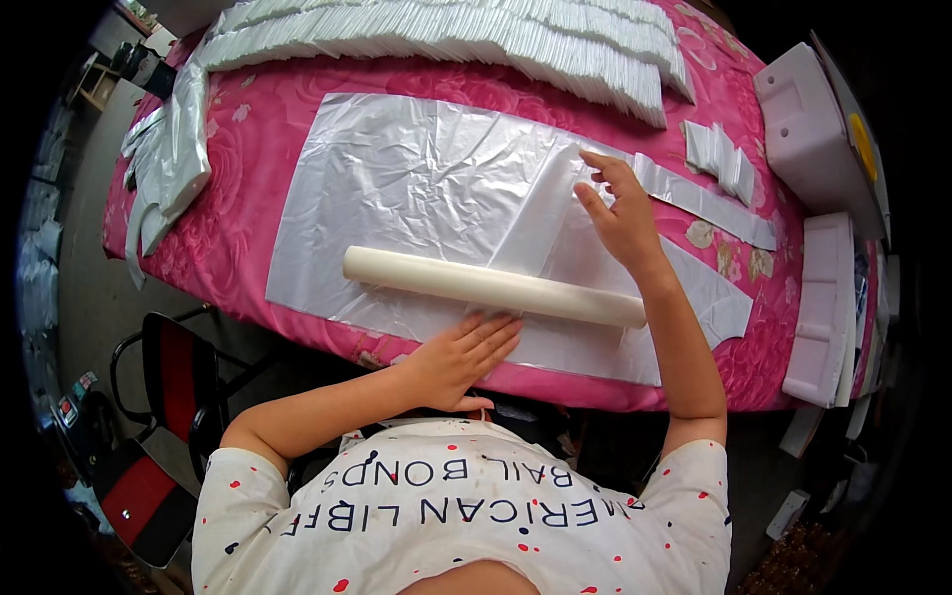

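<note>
A large sheet of thin white plastic [397,188], wrinkled and shiny, is spread on the table in front of me. Part of it is folded over at a slant to form a flap [535,213]. Across its near half lies a long off-white cylinder [486,286], like a tube or rolling pin. My left hand [464,355] rests flat on the plastic just below the cylinder, fingers stretched out. Beyond the cylinder's right end, my right hand [617,203] is beside the flap's upper corner, thumb and fingers apart. Nothing shows in its grasp.
A pink floral cloth [243,198] covers the table. Long rows of folded white plastic [446,40] line the far side, and a small stack [719,161] sits at right. White foam boxes [818,139] stand at the right edge. A red-and-black chair [178,382] is at left.
</note>
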A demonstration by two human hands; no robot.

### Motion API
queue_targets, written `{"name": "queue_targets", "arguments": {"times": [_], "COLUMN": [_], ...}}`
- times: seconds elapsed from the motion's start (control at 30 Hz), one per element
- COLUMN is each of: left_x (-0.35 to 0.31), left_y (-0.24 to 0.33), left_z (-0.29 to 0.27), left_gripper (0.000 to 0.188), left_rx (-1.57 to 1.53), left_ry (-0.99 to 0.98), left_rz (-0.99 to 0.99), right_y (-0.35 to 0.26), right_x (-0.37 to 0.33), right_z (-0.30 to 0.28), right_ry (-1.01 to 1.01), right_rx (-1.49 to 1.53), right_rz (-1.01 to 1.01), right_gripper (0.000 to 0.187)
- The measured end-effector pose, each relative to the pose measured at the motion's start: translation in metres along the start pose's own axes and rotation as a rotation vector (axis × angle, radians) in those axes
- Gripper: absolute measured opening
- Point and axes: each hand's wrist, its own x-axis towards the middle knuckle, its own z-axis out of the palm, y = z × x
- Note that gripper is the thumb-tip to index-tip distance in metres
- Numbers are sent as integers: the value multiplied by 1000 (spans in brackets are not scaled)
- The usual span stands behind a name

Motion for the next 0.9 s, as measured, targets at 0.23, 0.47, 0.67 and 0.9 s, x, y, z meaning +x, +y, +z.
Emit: {"name": "queue_targets", "arguments": {"times": [0.23, 0.47, 0.67, 0.9], "left_x": [2, -2, -2, 4], "left_y": [13, 8, -5, 22], "left_z": [8, 2, -7, 22], "left_gripper": [81, 82, 79, 70], "left_rx": [18, -105, -64, 185], "left_ry": [39, 55, -14, 70], "left_rz": [-66, -34, 3, -75], "right_y": [-44, 26, 17, -26], "right_x": [-100, -87, -108, -116], "right_z": [15, -37, -45, -4], "right_ry": [-310, 109, 58, -151], "right_rx": [-171, -442, -357, -258], "right_rz": [-84, 76, -40, -240], "right_gripper": [36, 37, 41, 42]}}
